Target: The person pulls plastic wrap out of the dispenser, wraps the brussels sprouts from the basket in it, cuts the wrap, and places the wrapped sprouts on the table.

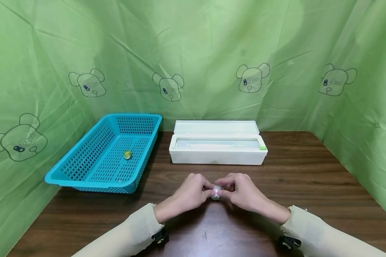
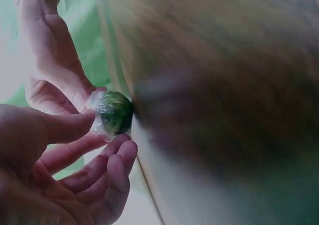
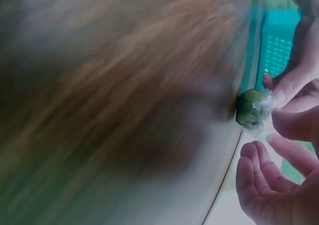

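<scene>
Head view places a small green ball between the fingertips of two hands; taking straight ahead of the person as 12 o'clock, the left hand lies at the ball's 9 o'clock and the right hand at its 3. Each hand is nearly closed at thumb and forefinger, pinching the wrapped ball, with the remaining fingers bent; both wrist views agree. Contact between ball and surface cannot be confirmed. The item is near-round: no distinct long axis or pointing end can be established. Its skin is dark green, covered in clear, glossy, crinkled film that bunches on the side toward the thumbs. The surface is dark brown with wood grain. At 10 o'clock from the ball sits a blue perforated basket, rectangular with sloping walls, containing one small yellow-green round item. At 12 o'clock stands a long white box, smooth-faced, its long axis running 9 to 3, lid raised at the rear.
</scene>
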Tool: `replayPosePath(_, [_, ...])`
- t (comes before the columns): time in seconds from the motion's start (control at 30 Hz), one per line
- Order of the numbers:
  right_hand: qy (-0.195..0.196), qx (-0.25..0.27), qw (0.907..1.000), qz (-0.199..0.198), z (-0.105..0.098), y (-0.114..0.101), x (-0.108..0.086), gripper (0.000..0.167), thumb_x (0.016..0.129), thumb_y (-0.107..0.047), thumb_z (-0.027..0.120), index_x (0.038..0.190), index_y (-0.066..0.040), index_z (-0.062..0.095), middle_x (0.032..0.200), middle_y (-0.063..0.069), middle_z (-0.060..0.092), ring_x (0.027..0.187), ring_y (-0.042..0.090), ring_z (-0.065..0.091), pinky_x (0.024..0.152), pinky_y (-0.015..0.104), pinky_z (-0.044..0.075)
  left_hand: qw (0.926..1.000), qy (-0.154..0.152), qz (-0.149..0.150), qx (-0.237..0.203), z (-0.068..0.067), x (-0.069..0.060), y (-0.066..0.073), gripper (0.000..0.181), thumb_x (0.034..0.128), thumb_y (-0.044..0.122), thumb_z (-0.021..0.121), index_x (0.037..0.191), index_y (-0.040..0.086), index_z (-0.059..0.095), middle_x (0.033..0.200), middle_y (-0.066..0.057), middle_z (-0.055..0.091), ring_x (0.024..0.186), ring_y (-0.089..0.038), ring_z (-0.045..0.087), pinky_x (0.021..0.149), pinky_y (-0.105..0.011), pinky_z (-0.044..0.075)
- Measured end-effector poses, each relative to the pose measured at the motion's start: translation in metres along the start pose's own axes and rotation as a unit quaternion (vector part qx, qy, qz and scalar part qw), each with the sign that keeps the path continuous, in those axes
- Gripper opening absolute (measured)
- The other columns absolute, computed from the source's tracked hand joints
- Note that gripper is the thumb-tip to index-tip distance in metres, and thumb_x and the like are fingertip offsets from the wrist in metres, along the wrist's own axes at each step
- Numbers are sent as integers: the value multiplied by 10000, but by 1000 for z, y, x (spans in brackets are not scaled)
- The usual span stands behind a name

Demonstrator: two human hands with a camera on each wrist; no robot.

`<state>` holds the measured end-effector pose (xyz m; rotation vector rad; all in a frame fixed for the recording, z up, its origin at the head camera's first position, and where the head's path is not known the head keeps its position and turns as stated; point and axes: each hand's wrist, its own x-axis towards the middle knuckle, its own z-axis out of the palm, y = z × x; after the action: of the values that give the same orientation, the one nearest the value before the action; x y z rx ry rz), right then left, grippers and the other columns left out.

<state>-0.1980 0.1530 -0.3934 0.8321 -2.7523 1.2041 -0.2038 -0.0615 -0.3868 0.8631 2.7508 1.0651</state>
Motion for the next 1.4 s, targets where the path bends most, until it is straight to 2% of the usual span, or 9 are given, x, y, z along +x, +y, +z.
replayPosePath(0.13, [-1, 13, 10000, -3, 1, -2, 1, 155, 871, -122, 877, 1023, -115, 844, 911, -86, 747, 702, 59, 597, 627, 256, 515, 10000, -51, -60, -40, -4, 0, 2, 100, 926, 88, 815, 1016, 63, 850, 885, 25, 790, 569, 7, 487, 527, -200, 440])
replayPosePath(0.3, [-12, -1, 9999, -115, 4, -2, 1, 102, 862, -88, 878, 960, -99, 851, 899, -84, 734, 729, 33, 611, 650, 249, 533, 9998, -82, -96, -171, -8, 5, -3, 82, 957, 127, 792, 934, 92, 863, 831, 30, 785, 582, -5, 505, 571, -217, 450])
replayPosePath(0.47, [-48, 65, 9997, -248, 10, -2, 3, 101, 864, -53, 866, 961, -76, 852, 895, -74, 725, 755, 41, 625, 667, 268, 549, 9964, -214, -472, -676, -7, 10, -9, 98, 925, 96, 822, 828, 108, 826, 667, 38, 718, 496, -61, 554, 546, -234, 473])
replayPosePath(0.63, [-74, 77, 9994, -322, 13, -2, 5, 94, 881, -57, 852, 974, -69, 852, 903, -67, 727, 793, 47, 637, 695, 282, 559, 9947, -232, -583, -810, -7, 11, -13, 131, 913, 52, 821, 799, 107, 788, 676, 39, 706, 532, -63, 581, 544, -236, 487])
replayPosePath(0.8, [-3, 218, 9998, -44, 10, -2, 5, 100, 880, -89, 863, 978, -75, 848, 893, -64, 752, 738, 40, 638, 657, 255, 551, 9929, -371, -688, -901, -12, 10, -12, 14, 908, 107, 844, 901, 96, 842, 730, 72, 739, 548, -65, 577, 567, -238, 482])
replayPosePath(0.97, [-113, 604, 9973, 391, 9, -2, 4, 106, 899, -128, 855, 997, -92, 834, 784, -34, 757, 591, 77, 641, 629, 253, 544, 9928, -363, -726, -881, -10, 7, -13, 60, 876, 121, 880, 927, 96, 859, 754, 91, 755, 518, -82, 589, 555, -240, 491])
replayPosePath(1.1, [-117, 705, 9952, 669, 7, -2, 1, 101, 895, -124, 856, 987, -92, 830, 752, -33, 746, 576, 86, 635, 642, 247, 531, 9928, -261, -741, -909, -9, 6, -12, 97, 853, 97, 894, 928, 58, 847, 773, 58, 767, 553, -115, 653, 582, -236, 525])
replayPosePath(1.27, [20, 602, 9960, 656, 7, -2, -1, 81, 876, -118, 870, 951, -111, 841, 777, -74, 757, 633, 82, 650, 631, 247, 528, 9923, -310, -771, -923, -11, 5, -10, 84, 847, 70, 891, 905, 41, 838, 708, 42, 745, 553, -195, 697, 544, -261, 547])
replayPosePath(1.4, [11, 495, 9975, 511, 7, 0, 0, 49, 883, -104, 861, 918, -134, 844, 823, -98, 763, 612, 66, 641, 593, 252, 534, 9953, -495, -607, -568, -13, 8, -10, 66, 842, 85, 897, 894, 79, 856, 755, 50, 766, 651, -101, 660, 626, -251, 538])
